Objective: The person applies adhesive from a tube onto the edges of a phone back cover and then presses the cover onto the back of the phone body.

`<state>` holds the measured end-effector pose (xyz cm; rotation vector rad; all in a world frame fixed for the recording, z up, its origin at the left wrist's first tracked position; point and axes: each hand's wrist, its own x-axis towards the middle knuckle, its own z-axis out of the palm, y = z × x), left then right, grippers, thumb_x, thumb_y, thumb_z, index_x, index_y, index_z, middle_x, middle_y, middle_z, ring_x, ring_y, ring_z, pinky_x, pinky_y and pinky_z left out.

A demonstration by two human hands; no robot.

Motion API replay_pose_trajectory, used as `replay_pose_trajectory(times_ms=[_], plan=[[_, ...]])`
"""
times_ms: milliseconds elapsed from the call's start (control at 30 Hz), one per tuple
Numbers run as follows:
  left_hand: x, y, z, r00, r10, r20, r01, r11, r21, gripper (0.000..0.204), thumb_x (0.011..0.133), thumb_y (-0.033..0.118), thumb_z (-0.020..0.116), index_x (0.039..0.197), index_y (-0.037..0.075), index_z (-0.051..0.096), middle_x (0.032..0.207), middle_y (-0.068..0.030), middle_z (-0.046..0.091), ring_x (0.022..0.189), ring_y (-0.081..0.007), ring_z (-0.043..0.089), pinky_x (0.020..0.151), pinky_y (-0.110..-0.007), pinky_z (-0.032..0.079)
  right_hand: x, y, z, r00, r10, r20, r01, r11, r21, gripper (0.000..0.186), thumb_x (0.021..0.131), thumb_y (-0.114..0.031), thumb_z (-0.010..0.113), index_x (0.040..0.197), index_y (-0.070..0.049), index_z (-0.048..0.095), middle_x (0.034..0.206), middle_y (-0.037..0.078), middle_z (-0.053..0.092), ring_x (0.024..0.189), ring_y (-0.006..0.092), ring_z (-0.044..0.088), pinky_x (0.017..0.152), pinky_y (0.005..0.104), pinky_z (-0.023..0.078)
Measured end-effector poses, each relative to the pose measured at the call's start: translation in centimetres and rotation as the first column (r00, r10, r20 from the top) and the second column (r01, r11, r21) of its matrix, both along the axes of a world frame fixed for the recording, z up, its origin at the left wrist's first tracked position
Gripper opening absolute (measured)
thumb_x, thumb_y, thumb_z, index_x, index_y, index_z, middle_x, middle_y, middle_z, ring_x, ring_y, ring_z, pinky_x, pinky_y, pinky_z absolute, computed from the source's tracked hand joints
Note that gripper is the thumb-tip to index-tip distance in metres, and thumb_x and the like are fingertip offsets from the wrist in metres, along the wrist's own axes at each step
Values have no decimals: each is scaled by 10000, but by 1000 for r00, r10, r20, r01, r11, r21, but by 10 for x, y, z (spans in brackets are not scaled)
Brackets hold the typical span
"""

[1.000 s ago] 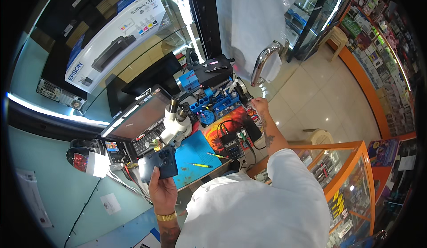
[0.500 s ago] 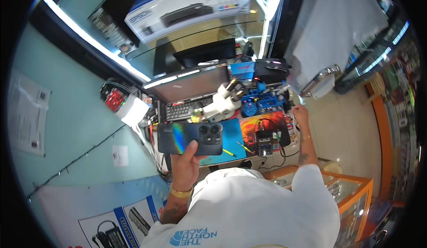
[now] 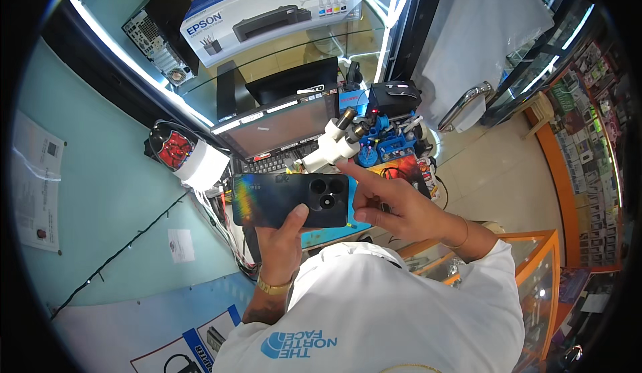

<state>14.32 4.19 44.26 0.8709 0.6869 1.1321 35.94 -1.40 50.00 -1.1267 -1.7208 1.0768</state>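
A dark, shiny smartphone (image 3: 277, 196) is held level in front of me, its back with the round camera lenses facing up toward my view. My left hand (image 3: 281, 246) grips its lower edge, thumb lying across the back, while the other fingers are hidden behind it. By the camera end is my right hand (image 3: 401, 202), with nothing visible in it. Its index finger points out near the phone's upper right corner and the thumb is apart from it; whether the fingertip touches the phone I cannot tell.
Beyond the phone stands a white microscope (image 3: 328, 152), in front of a monitor (image 3: 287, 129) and keyboard (image 3: 267, 164). Blue organizers (image 3: 394, 149) with tools sit to its right. A blue mat (image 3: 321, 238) shows under the phone. At right is a glass display case (image 3: 548, 252) with orange edges.
My right hand has come from the right end of the bench to beside the phone, index finger extended. The phone, still in my left hand, appears slightly larger and higher.
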Motion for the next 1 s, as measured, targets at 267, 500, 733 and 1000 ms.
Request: replay_pose_trajectory(times_ms=[267, 500, 733, 1000], plan=[[-19, 1, 7, 998, -26, 61, 29, 999, -41, 437, 840, -43, 652, 1244, 9, 491, 1126, -90, 600, 998, -178, 625, 882, -316, 542, -32, 5, 15, 984, -52, 173, 79, 985, -156, 813, 869, -98, 647, 1539, -123, 186, 769, 59, 544, 652, 160, 554, 612, 313, 443], [-34, 3, 1, 997, -76, -32, 74, 996, -57, 464, 885, -31, 572, 1318, 25, 417, 1189, -138, 585, 1027, -259, 656, 764, -377, 630, -49, 14, 0, 977, -122, 176, 153, 972, -178, 845, 847, -125, 694, 1535, -113, 203, 720, 33, 505, 648, 137, 540, 604, 301, 442], [-35, 8, -5, 976, 8, 217, 3, 999, -53, 429, 908, -15, 535, 1317, 14, 410, 1191, -162, 580, 1018, -264, 660, 740, -382, 639, -53, 19, -8, 987, -85, -139, 68, 990, -125, 845, 837, -50, 707, 1527, -68, 220, 735, -29, 512, 703, 62, 499, 653, 226, 412], [-46, 13, -4, 969, 34, 244, -21, 998, -57, 535, 855, -71, 594, 1338, 52, 398, 1228, -111, 559, 1114, -211, 589, 929, -383, 536, -52, 17, 0, 971, -115, -208, 70, 975, -212, 768, 865, -1, 663, 1515, -64, 259, 762, -19, 546, 715, 52, 500, 656, 217, 410]])
